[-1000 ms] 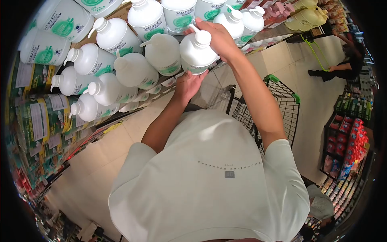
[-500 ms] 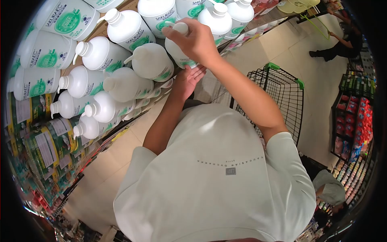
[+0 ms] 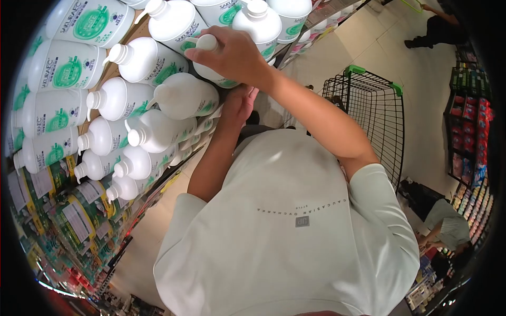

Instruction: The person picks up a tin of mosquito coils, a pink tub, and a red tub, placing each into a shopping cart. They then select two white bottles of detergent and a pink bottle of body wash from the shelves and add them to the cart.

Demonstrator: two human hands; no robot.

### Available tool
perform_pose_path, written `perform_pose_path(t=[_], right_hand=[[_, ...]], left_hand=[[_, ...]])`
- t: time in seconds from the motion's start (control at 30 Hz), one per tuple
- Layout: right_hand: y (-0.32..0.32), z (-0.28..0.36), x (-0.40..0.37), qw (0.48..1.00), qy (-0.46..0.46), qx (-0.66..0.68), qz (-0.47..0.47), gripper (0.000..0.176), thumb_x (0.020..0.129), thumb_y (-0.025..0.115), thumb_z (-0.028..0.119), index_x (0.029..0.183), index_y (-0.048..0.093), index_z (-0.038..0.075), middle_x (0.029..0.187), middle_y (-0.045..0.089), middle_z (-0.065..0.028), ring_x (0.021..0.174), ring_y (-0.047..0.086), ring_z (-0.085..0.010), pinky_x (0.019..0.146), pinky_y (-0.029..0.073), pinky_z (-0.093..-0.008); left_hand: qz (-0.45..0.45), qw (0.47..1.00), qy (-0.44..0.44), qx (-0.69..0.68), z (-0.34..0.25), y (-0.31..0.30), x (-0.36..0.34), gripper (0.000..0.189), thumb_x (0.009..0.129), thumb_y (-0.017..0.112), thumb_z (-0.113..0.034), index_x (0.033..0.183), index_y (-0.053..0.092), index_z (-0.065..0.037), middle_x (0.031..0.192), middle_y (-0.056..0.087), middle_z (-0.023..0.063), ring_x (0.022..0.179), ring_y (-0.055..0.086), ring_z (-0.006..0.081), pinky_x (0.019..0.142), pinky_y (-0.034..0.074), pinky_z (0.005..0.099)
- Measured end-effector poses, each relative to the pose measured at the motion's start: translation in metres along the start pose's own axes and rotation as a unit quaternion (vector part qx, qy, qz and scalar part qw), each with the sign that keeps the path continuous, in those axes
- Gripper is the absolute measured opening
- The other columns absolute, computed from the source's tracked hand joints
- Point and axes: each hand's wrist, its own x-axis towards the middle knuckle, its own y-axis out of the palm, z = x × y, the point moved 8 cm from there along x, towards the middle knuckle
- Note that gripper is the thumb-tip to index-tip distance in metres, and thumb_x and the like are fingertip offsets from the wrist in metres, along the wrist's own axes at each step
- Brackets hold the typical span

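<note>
My right hand (image 3: 232,55) is wrapped over the top of a white pump bottle (image 3: 210,73) with green print, its fingers around the neck by the pump head. Low on the same bottle, my left hand (image 3: 239,108) is at the base with its fingers bent up, partly hidden by the bottle. The bottle stands upright at the front of a shelf display, close beside another white pump bottle (image 3: 187,96). More bottles of the same kind, such as one pump bottle (image 3: 256,26) to the right, surround my hands.
Large white containers (image 3: 71,66) fill the shelf's left side, above dark green packages (image 3: 79,216). A black wire shopping cart (image 3: 369,116) with green corners stands at my right. One person (image 3: 440,29) is at the upper right, another person (image 3: 448,224) at the lower right.
My right hand and the bottle have moved left, closer to the neighbouring bottle. My left hand's fingers, stretched out before, now look more bent. The whole view has shifted a little.
</note>
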Motion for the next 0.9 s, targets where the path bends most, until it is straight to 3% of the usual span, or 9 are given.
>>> perform_pose_path(t=[0.03,0.13,0.23,0.3,0.4,0.6,0.67,0.7,0.9], right_hand=[[-0.009,0.01,-0.01,0.999,-0.044,-0.003,-0.022,0.047,0.082,0.076,0.038,0.111,0.066,0.002,0.094,0.07,-0.0126,0.087,0.067,-0.0217,0.08,0.053,-0.0312],[-0.051,0.028,-0.05,0.976,-0.176,-0.008,-0.126,0.038,0.084,0.075,0.024,0.114,0.065,0.003,0.104,0.069,-0.0132,0.095,0.066,-0.0237,0.084,0.052,-0.0333],[-0.11,0.015,-0.105,0.958,-0.2,-0.097,-0.182,0.026,0.083,0.074,0.012,0.105,0.065,0.002,0.101,0.068,-0.0144,0.091,0.064,-0.0303,0.081,0.053,-0.0376],[-0.152,-0.029,-0.151,0.96,-0.028,-0.136,-0.241,0.023,0.085,0.071,0.01,0.105,0.065,0.0,0.104,0.067,-0.0134,0.09,0.064,-0.0251,0.075,0.053,-0.0324],[-0.22,-0.12,-0.275,0.885,0.188,-0.288,-0.314,0.029,0.087,0.067,0.013,0.112,0.061,0.0,0.114,0.059,-0.0173,0.096,0.062,-0.0289,0.078,0.053,-0.0353],[-0.207,-0.171,-0.428,0.792,0.357,-0.367,-0.334,0.051,0.084,0.072,0.031,0.117,0.053,-0.004,0.113,0.058,-0.0292,0.106,0.058,-0.0444,0.091,0.047,-0.0482],[-0.168,-0.213,-0.468,0.763,0.568,-0.252,-0.177,0.045,0.087,0.068,0.033,0.11,0.054,-0.003,0.097,0.064,-0.0293,0.095,0.063,-0.0465,0.083,0.05,-0.0515],[-0.165,-0.231,-0.482,0.783,0.507,-0.251,-0.26,0.037,0.089,0.063,0.033,0.102,0.056,-0.001,0.083,0.067,-0.0265,0.083,0.065,-0.0466,0.075,0.051,-0.0536],[-0.173,-0.225,-0.474,0.749,0.549,-0.274,-0.251,0.03,0.092,0.058,0.03,0.097,0.059,0.001,0.083,0.067,-0.0246,0.08,0.066,-0.0435,0.074,0.052,-0.0529]], left_hand=[[0.004,1.0,-0.009,0.005,0.001,0.005,-0.003,0.034,0.092,0.064,-0.008,0.124,0.054,-0.002,0.132,0.057,0.0062,0.128,0.05,0.0194,0.115,0.032,0.0444],[-0.037,0.996,-0.077,0.038,0.015,0.002,-0.007,0.039,0.092,0.064,-0.016,0.127,0.053,-0.002,0.13,0.059,0.0073,0.124,0.054,0.0212,0.108,0.039,0.044],[0.085,0.978,-0.148,0.117,0.037,0.011,-0.008,0.051,0.09,0.067,-0.03,0.128,0.05,0.001,0.124,0.061,0.0127,0.119,0.058,0.0252,0.102,0.045,0.0421],[-0.032,0.947,-0.239,0.214,0.052,-0.012,-0.007,0.056,0.089,0.068,-0.037,0.125,0.051,0.004,0.121,0.061,0.0189,0.111,0.063,0.0298,0.097,0.049,0.0403],[-0.02,0.931,-0.256,0.259,0.074,-0.026,0.005,0.052,0.094,0.062,-0.033,0.125,0.049,0.005,0.117,0.062,0.021,0.103,0.066,0.0315,0.091,0.053,0.0381],[0.007,0.898,-0.309,0.313,0.109,-0.039,0.024,0.063,0.09,0.066,-0.036,0.132,0.045,0.007,0.121,0.06,0.0237,0.105,0.065,0.0334,0.091,0.052,0.0399],[0.014,0.878,-0.333,0.344,0.124,-0.037,0.027,0.054,0.095,0.059,-0.034,0.131,0.046,0.004,0.123,0.06,0.0196,0.107,0.064,0.0312,0.095,0.051,0.0391],[0.023,0.87,-0.343,0.353,0.133,-0.034,0.028,0.054,0.095,0.059,-0.034,0.131,0.046,0.004,0.123,0.06,0.0196,0.107,0.064,0.0312,0.095,0.051,0.0391],[0.06,0.829,-0.372,0.413,0.169,-0.005,0.031,0.046,0.096,0.06,-0.034,0.125,0.051,0.001,0.118,0.063,0.0169,0.104,0.065,0.0289,0.09,0.052,0.0375]])
